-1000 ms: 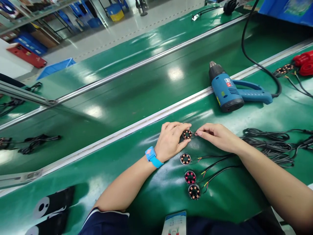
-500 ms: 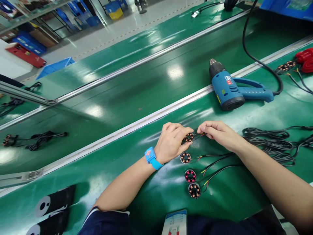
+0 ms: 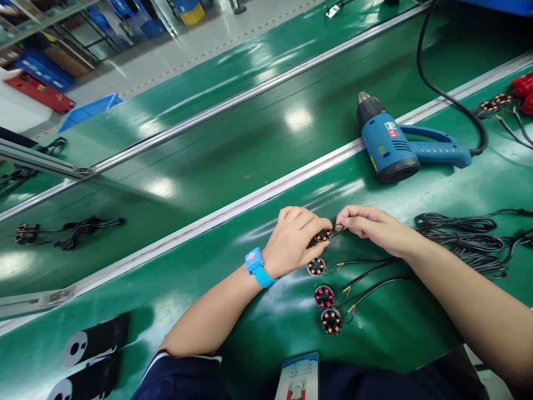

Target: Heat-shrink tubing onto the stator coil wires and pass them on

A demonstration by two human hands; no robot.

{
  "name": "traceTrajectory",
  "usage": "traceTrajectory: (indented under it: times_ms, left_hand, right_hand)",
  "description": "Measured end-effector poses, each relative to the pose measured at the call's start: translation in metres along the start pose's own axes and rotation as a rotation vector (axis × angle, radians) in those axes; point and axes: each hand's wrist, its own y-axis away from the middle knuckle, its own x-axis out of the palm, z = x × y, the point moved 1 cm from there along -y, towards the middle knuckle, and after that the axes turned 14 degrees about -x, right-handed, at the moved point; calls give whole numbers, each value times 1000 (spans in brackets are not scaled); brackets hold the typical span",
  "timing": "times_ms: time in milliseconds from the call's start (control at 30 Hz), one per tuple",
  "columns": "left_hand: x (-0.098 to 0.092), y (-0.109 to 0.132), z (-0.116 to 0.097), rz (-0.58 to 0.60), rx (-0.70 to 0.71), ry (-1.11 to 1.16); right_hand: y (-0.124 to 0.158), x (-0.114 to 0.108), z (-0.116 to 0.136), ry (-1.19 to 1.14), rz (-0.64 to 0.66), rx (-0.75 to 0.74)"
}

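Note:
My left hand (image 3: 296,238), with a blue strap at the wrist, is closed on the rim of a small round motor stator (image 3: 322,235) with copper windings. Just to its right, my right hand (image 3: 368,225) pinches the thin wires (image 3: 342,228) that run from that stator. Below my left hand lies a second copper-wound stator (image 3: 316,266). Further down sit a stator with pink-red windings (image 3: 324,297) and another copper one (image 3: 331,321), touching or nearly so. Black cables with red and yellow leads run from these to the right, partly under my right forearm.
A blue heat gun (image 3: 389,144) lies across the metal rail, its cord trailing up right. Coiled black cables (image 3: 458,239) are at right. Black pieces with round grey ends (image 3: 95,340) lie lower left. A stator with cable (image 3: 27,234) rests on the sunken green strip.
The view has shifted slightly. Both hands stay almost in place on the stator and its wires. The stator and cable at far left have moved right along the green strip.

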Motion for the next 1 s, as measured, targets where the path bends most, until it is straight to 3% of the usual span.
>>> traceTrajectory:
  times_ms: [167,333,633,1000]
  left_hand:
    - [5,-2,-2,56,-12,49]
    - [3,-3,-2,175,-51,83]
    - [-6,-1,11,345,-105,43]
    - [-9,-1,17,316,-131,174]
  right_hand:
    - [-2,2,2,-124,-39,91]
    - [-1,5,0,-141,16,65]
    - [7,8,-10,180,45,-72]
    - [9,9,-13,192,29,-79]
